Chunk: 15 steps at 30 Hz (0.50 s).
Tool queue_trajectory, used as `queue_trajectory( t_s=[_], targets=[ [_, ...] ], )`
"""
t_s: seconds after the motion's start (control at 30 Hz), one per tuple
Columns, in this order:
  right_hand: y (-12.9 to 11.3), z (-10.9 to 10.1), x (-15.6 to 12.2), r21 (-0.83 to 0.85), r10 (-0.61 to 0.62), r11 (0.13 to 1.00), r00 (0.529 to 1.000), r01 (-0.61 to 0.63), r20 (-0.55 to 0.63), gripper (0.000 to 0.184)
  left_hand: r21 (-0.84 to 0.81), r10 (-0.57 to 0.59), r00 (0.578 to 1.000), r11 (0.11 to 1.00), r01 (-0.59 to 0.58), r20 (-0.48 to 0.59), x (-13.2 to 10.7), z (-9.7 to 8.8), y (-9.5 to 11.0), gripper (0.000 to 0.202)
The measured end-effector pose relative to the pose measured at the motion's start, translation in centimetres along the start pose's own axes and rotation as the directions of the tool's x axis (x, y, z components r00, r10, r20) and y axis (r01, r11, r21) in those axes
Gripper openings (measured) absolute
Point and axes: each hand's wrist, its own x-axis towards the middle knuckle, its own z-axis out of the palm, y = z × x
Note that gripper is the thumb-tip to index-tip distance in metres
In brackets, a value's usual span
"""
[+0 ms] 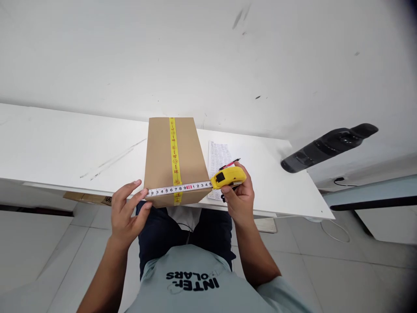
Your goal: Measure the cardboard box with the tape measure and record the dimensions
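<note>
A cardboard box [159, 152], sealed with a yellow printed tape strip [174, 152], sits at the front edge of the white table. Across its near top edge runs a white measuring blade [166, 190] with black numbers and a red 10. The thumb and a finger of my left hand [128, 213] pinch the blade's end at the box's left corner, the other fingers apart. My right hand [241, 198] is closed around the yellow case of the tape measure [233, 174] beside the right corner. A red and black pen [230, 164] shows just above the case.
A sheet of paper with handwriting [217, 152] lies right of the box. Farther right, a black bottle [325, 148] stands on the white table [65, 143] near the wall. Below are my legs, a flat cardboard piece [87, 198] and the tiled floor.
</note>
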Motion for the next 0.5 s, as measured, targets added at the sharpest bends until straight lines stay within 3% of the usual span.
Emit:
queue_trajectory(
  t_s=[0.37, 0.5],
  targets=[
    [1.1, 0.3, -0.6, 0.042, -0.044, 0.998, 0.999, 0.044, 0.006, 0.073, -0.073, -0.074, 0.996, 0.995, 0.071, -0.042, -0.8, 0.8, -0.1, 0.047],
    [1.4, -0.1, -0.6, 0.039, 0.018, 0.999, 0.999, -0.019, 0.045, 0.079, -0.042, -0.081, 0.996, 0.996, 0.079, -0.045, -0.8, 0.8, 0.0, 0.041]
  ],
)
